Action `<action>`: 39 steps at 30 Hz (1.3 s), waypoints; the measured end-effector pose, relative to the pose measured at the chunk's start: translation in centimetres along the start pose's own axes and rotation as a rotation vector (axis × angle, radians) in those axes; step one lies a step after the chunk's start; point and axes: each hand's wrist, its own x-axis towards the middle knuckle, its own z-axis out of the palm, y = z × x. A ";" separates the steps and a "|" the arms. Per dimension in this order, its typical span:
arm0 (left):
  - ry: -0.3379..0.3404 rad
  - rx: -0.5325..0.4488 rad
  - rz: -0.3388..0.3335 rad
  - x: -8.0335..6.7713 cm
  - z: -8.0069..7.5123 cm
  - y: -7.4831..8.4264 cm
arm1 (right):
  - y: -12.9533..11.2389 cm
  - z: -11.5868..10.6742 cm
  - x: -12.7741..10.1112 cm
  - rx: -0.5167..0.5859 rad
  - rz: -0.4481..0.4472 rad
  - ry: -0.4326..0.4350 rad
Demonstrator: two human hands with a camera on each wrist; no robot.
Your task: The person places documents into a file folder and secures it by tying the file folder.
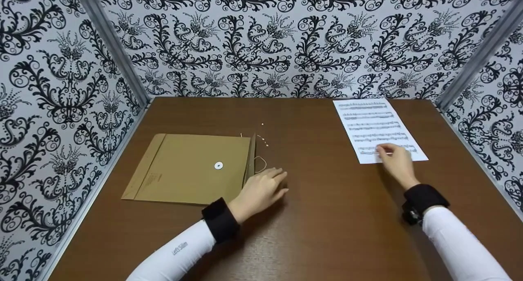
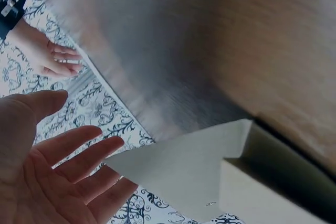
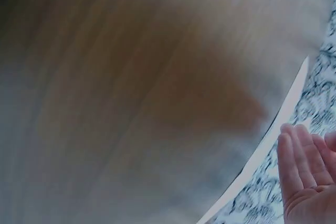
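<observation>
A brown paper envelope [image 1: 188, 170] with a white string button [image 1: 218, 165] lies on the left part of the table. Its right end gapes slightly, and a thin string [image 1: 261, 163] loops out there. My left hand [image 1: 264, 187] hovers by that end with relaxed fingers, holding nothing; in the left wrist view the flap [image 2: 178, 163] passes close to its fingertips. At the back right lies a sheet of printed music [image 1: 369, 119]. Over its near edge is my right hand [image 1: 396, 164]. The right wrist view shows its fingers [image 3: 296, 161] fairly straight beside the paper's edge [image 3: 278, 135].
A brown wooden table [image 1: 314, 219] carries everything. Patterned black-and-white walls [image 1: 265, 40] stand behind it and at both sides, with grey corner posts [image 1: 112, 40]. Small pale specks [image 1: 263, 140] show on the tabletop beyond the envelope's right end.
</observation>
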 end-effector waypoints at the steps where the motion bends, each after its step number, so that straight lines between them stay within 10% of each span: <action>1: -0.007 0.002 0.009 0.0 0.0 0.0 | 0.4 -0.4 0.0 -0.042 -0.010 0.004; 15: -0.087 -0.016 0.040 -0.5 0.0 -0.3 | 5.2 -3.2 0.8 -0.349 -0.061 -0.130; 26: -0.144 -0.012 0.040 -0.4 -0.1 -0.4 | 5.1 -4.0 1.6 -0.429 0.072 -0.461; 39: -0.222 0.049 0.018 -0.5 0.1 -0.7 | 4.8 -3.9 1.4 -0.437 0.118 -0.489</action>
